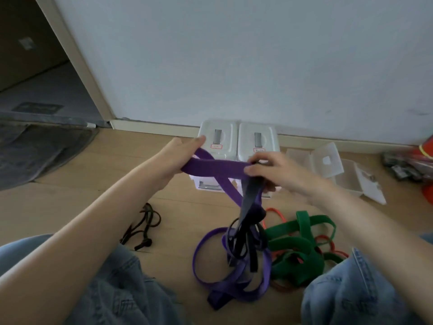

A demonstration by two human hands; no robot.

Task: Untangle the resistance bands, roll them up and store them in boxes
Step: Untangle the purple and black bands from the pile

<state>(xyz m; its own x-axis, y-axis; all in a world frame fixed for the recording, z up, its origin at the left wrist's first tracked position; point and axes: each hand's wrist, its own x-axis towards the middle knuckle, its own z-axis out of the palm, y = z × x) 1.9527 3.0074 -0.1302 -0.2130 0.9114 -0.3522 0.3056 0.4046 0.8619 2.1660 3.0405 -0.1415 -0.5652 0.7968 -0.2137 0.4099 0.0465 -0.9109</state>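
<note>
A wide purple resistance band (pixel 215 166) is stretched between my hands above the floor. My left hand (pixel 181 153) grips its left end and my right hand (pixel 274 172) grips its right part together with a black band (pixel 249 198). Both bands hang down into a tangle on the floor with more purple loops (pixel 234 277), a green band (pixel 302 245) and thin red bands (pixel 325 242). Two white lidded boxes (pixel 219 137) (pixel 257 139) stand side by side against the wall behind my hands.
Clear plastic boxes with open lids (pixel 339 170) lie to the right. A dark brown cord (pixel 143 228) lies on the wooden floor at left. My denim-clad knees (pixel 112 277) frame the tangle. A grey mat (pixel 35 148) lies at far left, red clutter (pixel 424 151) at far right.
</note>
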